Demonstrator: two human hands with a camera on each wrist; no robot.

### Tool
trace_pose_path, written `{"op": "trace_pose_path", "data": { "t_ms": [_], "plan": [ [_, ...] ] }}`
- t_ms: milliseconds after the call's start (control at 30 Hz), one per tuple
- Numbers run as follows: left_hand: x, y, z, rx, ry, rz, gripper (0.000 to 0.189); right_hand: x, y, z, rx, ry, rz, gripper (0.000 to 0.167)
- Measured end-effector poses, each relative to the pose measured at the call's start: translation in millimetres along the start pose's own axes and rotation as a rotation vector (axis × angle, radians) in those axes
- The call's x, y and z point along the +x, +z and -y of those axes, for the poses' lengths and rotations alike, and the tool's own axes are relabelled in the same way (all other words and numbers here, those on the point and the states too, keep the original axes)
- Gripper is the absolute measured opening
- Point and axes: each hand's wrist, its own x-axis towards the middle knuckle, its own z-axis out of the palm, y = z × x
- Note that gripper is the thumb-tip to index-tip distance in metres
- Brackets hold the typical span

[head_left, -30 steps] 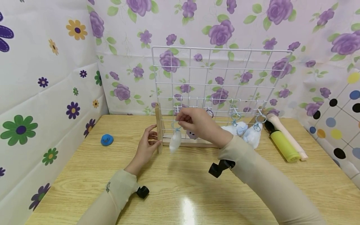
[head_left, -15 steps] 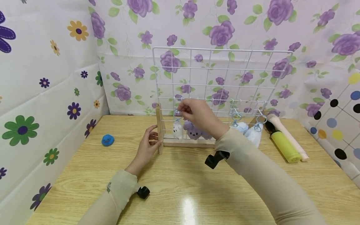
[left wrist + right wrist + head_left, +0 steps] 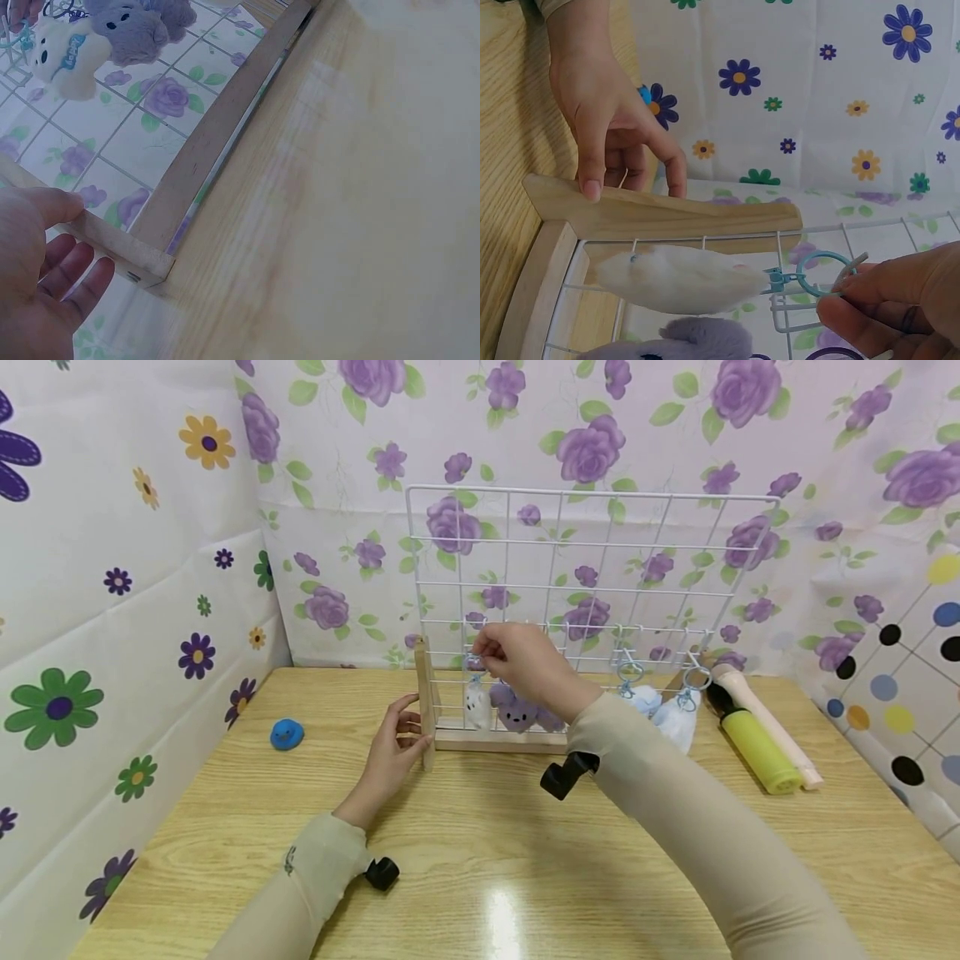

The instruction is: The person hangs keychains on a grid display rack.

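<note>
My right hand (image 3: 521,660) pinches the light blue ring (image 3: 799,271) of a small white plush keychain (image 3: 477,706) at the left part of a white wire grid rack (image 3: 592,492). In the right wrist view the ring is right at a white hook (image 3: 781,327) on the grid, with the plush dangling from its clasp. My left hand (image 3: 392,747) grips the rack's left wooden foot (image 3: 425,693), thumb on one face and fingers on the other. Beside the white plush hangs a purple plush keychain (image 3: 515,708), partly hidden behind my right hand.
More light-coloured plush keychains (image 3: 678,722) hang at the rack's right side. Past it lie a yellow hand pump (image 3: 759,752) and a pale pink tube (image 3: 776,727). A small blue toy (image 3: 287,734) sits on the table (image 3: 465,860) to the left.
My right hand has risen and moved back to the grid with the white plush, which now shows its face. My left hand has stayed on the wooden foot.
</note>
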Motion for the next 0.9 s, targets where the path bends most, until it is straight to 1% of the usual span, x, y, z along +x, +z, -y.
{"op": "trace_pose_path", "data": {
  "t_ms": [33,100,200,300,367,667,900],
  "plan": [
    [-0.2,-0.1,0.1,-0.003,0.003,0.000,0.064,0.8,0.5,-0.3,-0.003,0.002,0.004,0.014],
    [-0.2,0.0,-0.6,-0.003,-0.012,0.006,0.064,2.2,1.5,-0.8,-0.010,0.009,0.012,0.014],
    [0.7,-0.2,-2.0,-0.003,-0.063,0.023,0.066,3.3,2.1,-0.9,-0.015,0.014,0.019,0.013],
    [1.9,-0.4,-2.1,0.000,-0.092,0.030,0.067,3.8,2.1,-0.8,-0.018,0.008,0.019,0.013],
    [2.2,-0.6,-2.0,-0.001,-0.099,0.029,0.067,4.2,2.0,-0.8,-0.019,0.005,0.018,0.013],
    [2.1,1.4,-4.8,0.008,-0.094,0.039,0.065,-0.6,-4.2,0.5,-0.029,-0.011,-0.012,0.014],
    [1.3,-0.2,-8.4,0.005,-0.120,0.029,0.066,-9.7,-12.5,4.2,-0.001,-0.071,-0.075,0.013]
  ]
}}
